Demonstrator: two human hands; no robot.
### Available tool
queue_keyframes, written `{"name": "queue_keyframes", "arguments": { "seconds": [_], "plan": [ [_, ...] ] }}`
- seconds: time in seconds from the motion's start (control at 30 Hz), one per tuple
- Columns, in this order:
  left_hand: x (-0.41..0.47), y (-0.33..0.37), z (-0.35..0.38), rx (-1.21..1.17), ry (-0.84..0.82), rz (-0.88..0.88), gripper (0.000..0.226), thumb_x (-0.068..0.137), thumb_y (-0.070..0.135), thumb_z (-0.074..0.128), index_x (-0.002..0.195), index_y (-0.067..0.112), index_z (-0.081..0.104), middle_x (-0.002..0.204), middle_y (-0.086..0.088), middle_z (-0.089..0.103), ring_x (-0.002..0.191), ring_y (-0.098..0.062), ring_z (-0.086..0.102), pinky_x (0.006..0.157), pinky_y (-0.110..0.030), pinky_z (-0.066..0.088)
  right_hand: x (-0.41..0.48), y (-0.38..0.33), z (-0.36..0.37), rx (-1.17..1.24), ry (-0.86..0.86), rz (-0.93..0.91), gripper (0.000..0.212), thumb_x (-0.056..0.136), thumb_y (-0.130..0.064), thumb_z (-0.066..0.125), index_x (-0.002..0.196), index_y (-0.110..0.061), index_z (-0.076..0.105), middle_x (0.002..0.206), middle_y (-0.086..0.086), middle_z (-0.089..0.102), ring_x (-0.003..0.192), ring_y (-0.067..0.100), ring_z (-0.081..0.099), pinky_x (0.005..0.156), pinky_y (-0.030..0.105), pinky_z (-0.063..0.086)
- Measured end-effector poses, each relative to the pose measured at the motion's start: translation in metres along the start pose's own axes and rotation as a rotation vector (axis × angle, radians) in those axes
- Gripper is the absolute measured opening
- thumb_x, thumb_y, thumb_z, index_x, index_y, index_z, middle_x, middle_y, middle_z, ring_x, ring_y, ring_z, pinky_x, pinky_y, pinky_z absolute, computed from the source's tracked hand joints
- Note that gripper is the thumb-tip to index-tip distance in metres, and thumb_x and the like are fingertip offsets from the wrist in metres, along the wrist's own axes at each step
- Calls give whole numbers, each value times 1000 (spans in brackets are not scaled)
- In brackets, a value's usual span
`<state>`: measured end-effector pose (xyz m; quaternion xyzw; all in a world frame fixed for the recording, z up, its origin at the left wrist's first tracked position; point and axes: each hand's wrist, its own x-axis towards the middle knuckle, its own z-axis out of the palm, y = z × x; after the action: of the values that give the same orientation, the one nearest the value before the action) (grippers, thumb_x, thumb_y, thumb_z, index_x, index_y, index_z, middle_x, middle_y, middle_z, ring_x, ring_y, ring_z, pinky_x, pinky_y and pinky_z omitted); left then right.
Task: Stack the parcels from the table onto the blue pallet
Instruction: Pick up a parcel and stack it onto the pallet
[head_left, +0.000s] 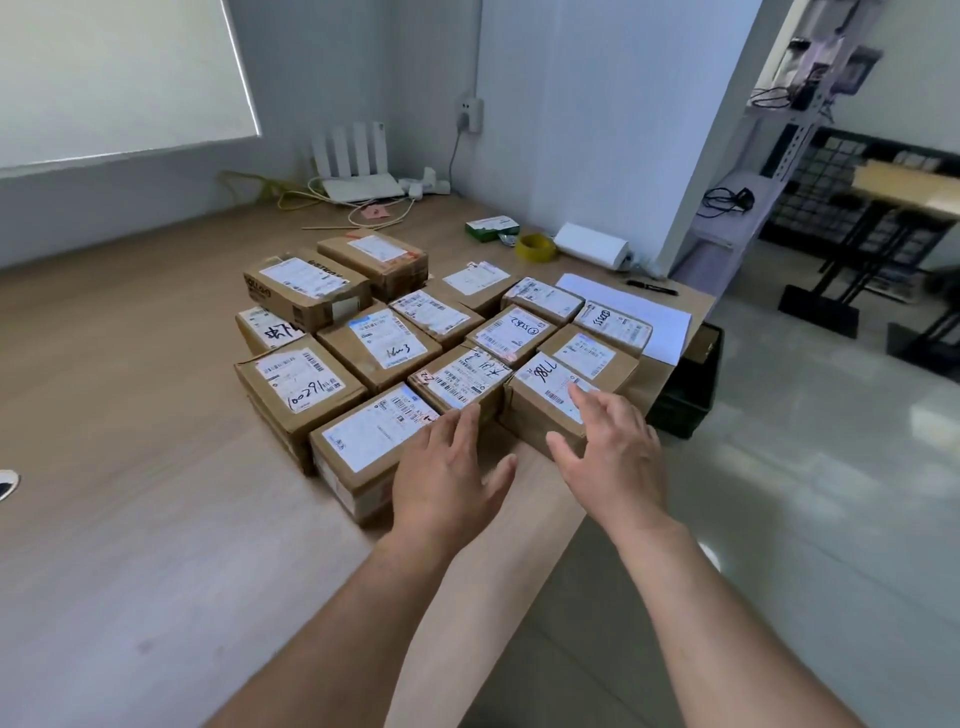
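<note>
Because the parcels (384, 348) sit packed edge to edge on the table (130, 415), left hand (452, 467) and right hand (613, 447) hover empty, fingers straight and slightly spread, likely to flank 1 front box; no blue pallet shows.

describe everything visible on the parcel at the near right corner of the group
The parcel is a closed brown cardboard box lying flat on the wooden table, close to its right edge. A white label with barcodes and black handwritten digits covers its top. It sits close beside a neighbouring parcel on its left and another parcel behind. The open right hand is at its near corner; contact is unclear.
</note>
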<state>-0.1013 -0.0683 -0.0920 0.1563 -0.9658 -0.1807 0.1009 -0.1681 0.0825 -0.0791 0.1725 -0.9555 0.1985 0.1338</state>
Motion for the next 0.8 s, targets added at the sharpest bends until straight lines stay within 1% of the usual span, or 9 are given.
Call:
{"name": "queue_keyframes", "arguments": {
  "seconds": [0.2, 0.3, 0.4, 0.53, 0.67, 0.73, 0.8],
  "plan": [
    [12, 13, 31, -8, -22, -93, 74, 91, 65, 34, 151, 25, 15, 153, -1, 28, 141, -19, 24, 111, -34, 29, 32, 35, 17, 27, -149, 5, 56, 94, -36, 55, 145, -20, 40, 139, 9, 44, 129, 26, 37, 102, 37, 38],
    [19, 25, 44, -4, -42, -171, 74, 91, 65, 33, 151, 25, 15, 153, -1, 29, 140, -20, 27, 110, -34, 30, 52, 53, 25, 34, -212, -45, 54, 95, -35, 53, 145, -20, 38, 140, 9, 43, 129, 25, 37, 101, 36, 37],
    [31, 42, 58, -8, -35, -258, 74, 92, 64, 33, 151, 24, 16, 152, -1, 31, 138, -21, 30, 109, -34, 32, 78, 72, 31, 55, -262, -102, 54, 96, -34, 52, 146, -19, 37, 139, 9, 43, 129, 26, 37, 104, 35, 34],
    [49, 76, 78, -48, -47, -397, 73, 93, 61, 33, 152, 23, 14, 151, -1, 32, 137, -20, 31, 105, -34, 35, 111, 104, 41, 68, -320, -157, 51, 97, -34, 50, 144, -18, 39, 137, 12, 45, 128, 28, 37, 104, 37, 33],
    [73, 105, 105, -139, -67, -524, 71, 94, 59, 35, 151, 22, 15, 149, -1, 35, 135, -18, 34, 101, -36, 39, 139, 135, 57, 59, -395, -155, 47, 98, -37, 47, 141, -19, 42, 135, 12, 46, 127, 28, 38, 100, 37, 36],
    [84, 118, 118, -202, -66, -590, 69, 95, 56, 37, 150, 20, 18, 146, -2, 39, 133, -20, 37, 100, -36, 39, 146, 147, 68, 59, -438, -174, 44, 98, -38, 47, 136, -17, 47, 132, 12, 47, 125, 29, 39, 99, 37, 37],
    [92, 126, 129, -306, -47, -649, 63, 96, 50, 41, 147, 17, 24, 143, -4, 44, 130, -21, 41, 98, -35, 39, 150, 154, 77, 70, -478, -203, 42, 98, -38, 47, 134, -16, 49, 130, 12, 47, 124, 29, 40, 97, 37, 38]
  ]
}}
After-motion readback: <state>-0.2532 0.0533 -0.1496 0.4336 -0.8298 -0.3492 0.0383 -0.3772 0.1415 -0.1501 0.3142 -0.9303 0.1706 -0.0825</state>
